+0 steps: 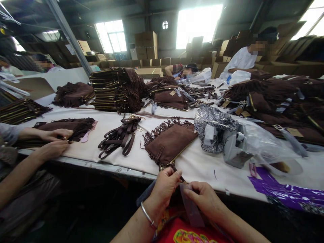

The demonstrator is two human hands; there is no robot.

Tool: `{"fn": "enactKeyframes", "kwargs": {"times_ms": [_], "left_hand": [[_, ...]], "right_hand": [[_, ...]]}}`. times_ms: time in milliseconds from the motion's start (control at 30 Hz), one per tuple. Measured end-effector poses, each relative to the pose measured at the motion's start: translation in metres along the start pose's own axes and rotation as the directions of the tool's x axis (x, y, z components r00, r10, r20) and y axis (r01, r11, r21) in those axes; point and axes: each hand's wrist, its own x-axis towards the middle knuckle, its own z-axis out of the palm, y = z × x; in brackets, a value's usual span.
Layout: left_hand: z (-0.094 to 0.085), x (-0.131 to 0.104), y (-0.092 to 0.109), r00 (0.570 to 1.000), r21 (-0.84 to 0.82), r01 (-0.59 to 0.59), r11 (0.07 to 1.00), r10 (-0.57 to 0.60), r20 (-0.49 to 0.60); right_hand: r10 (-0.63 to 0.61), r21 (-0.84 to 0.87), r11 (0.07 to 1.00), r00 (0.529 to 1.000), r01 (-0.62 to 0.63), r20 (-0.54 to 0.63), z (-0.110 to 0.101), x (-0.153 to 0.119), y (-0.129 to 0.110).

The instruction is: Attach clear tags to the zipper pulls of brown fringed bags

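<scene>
A brown fringed bag (pixel 170 141) lies on the table in front of me, its gold zip edge toward the right. My left hand (pixel 164 184) pinches a brown strap (pixel 179 173) near the clasp at the bag's front corner. Opposite it, my right hand (pixel 206 199) is closed on a strip of clear plastic film (pixel 192 211), which hangs down over my lap. The strap's end and the film's top meet between my two hands. Left of the bag lies a bundle of brown straps (pixel 118 136) with metal clips.
A tall stack of brown bags (pixel 115 89) stands at the back left, with more bags (pixel 273 98) heaped right. Patterned plastic packaging (pixel 212 126) and a purple plastic bag (pixel 291 190) lie right. A co-worker's hands (pixel 54 141) handle another bag at left.
</scene>
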Motion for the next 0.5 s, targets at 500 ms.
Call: {"fn": "enactKeyframes", "kwargs": {"times_ms": [500], "left_hand": [[-0.0047,0.0020,-0.0089,0.999,0.052,-0.033,0.998,0.033,0.007]], "right_hand": [[0.052,0.135,0.990,0.998,-0.047,-0.030,0.0025,0.0032,0.0039]]}}
